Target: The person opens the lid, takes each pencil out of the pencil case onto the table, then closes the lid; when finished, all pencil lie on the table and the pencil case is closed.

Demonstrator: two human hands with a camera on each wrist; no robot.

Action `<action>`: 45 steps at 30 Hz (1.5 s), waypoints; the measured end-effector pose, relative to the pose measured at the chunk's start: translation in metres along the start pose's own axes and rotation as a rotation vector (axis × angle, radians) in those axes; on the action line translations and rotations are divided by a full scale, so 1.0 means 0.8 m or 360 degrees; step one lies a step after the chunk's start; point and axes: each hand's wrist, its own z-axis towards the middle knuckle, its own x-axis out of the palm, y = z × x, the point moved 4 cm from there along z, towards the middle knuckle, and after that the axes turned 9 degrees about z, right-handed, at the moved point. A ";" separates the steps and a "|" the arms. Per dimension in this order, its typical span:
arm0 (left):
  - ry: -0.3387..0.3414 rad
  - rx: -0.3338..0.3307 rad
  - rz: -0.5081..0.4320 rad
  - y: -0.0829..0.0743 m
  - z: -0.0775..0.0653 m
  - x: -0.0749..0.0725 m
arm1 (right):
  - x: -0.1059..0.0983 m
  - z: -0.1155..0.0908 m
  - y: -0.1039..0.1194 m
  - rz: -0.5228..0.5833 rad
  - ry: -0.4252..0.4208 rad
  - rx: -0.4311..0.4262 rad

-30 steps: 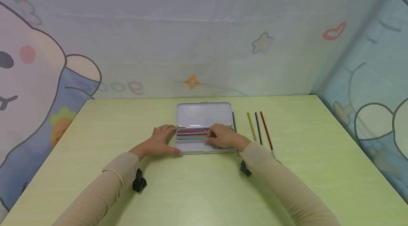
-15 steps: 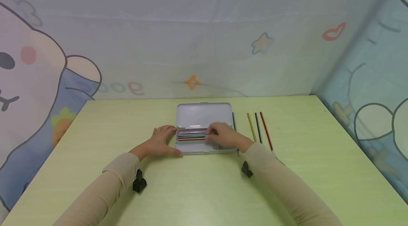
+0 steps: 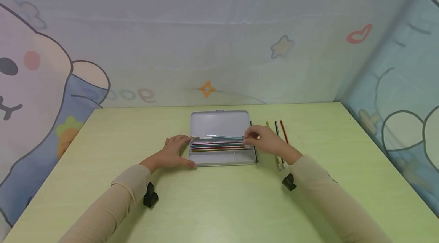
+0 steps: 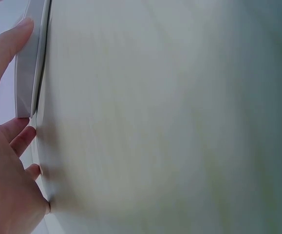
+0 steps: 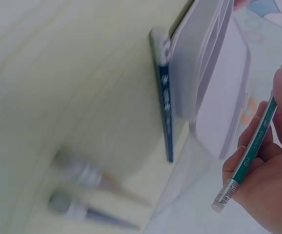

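An open white pencil case [image 3: 210, 158] lies on the table, its lid [image 3: 219, 123] folded back. Several coloured pencils [image 3: 209, 147] lie side by side inside. My left hand [image 3: 172, 154] is at the case's left end, fingers spread; its thumb [image 4: 9, 48] rests against the front wall and the fingertips touch the left corner. With thumb and fingers, my right hand [image 3: 271, 143] holds a green HB pencil [image 5: 258, 145], its eraser end sticking out past the palm. In the head view, this pencil stretches leftward over the case's hinge line.
A dark blue pencil [image 5: 165, 100] lies along the case's right end. Farther right are a yellow pencil [image 3: 268, 125], a black pencil [image 3: 276, 128] and a red pencil [image 3: 284, 132], partly covered by my right arm. A printed cloth [image 3: 219, 45] hangs behind the table.
My right hand has risen from among the pencils in the case and moved right, carrying the green pencil. My left hand has stayed at the case's left end.
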 end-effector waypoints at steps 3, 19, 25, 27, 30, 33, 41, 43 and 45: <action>0.0002 0.0005 0.0000 -0.001 -0.001 -0.001 | -0.019 -0.014 -0.011 -0.0040 -0.0060 0.0020; 0.0028 -0.0011 -0.0010 0.001 0.000 -0.003 | -0.096 -0.075 -0.073 -0.0091 -0.0442 0.0303; 0.0024 -0.0011 -0.0004 0.004 0.001 -0.001 | -0.109 -0.084 -0.095 -0.0142 -0.0535 0.0411; 0.0026 -0.0015 -0.0009 0.004 0.002 0.000 | -0.113 -0.086 -0.099 -0.0156 -0.0561 0.0445; 0.0025 -0.0014 -0.0014 0.004 0.002 0.000 | -0.116 -0.088 -0.105 -0.0154 -0.0595 0.0513; 0.0022 -0.0010 -0.0018 0.004 0.002 0.001 | -0.117 -0.089 -0.109 -0.0133 -0.0614 0.0592; 0.0018 -0.0007 -0.0007 0.005 0.001 0.001 | -0.116 -0.089 -0.123 -0.0109 -0.0605 0.0713; 0.0020 -0.0010 -0.0013 0.004 0.002 0.002 | -0.116 -0.089 -0.126 -0.0113 -0.0593 0.0737; 0.0019 -0.0008 -0.0008 0.004 0.002 0.002 | -0.116 -0.089 -0.129 -0.0106 -0.0578 0.0776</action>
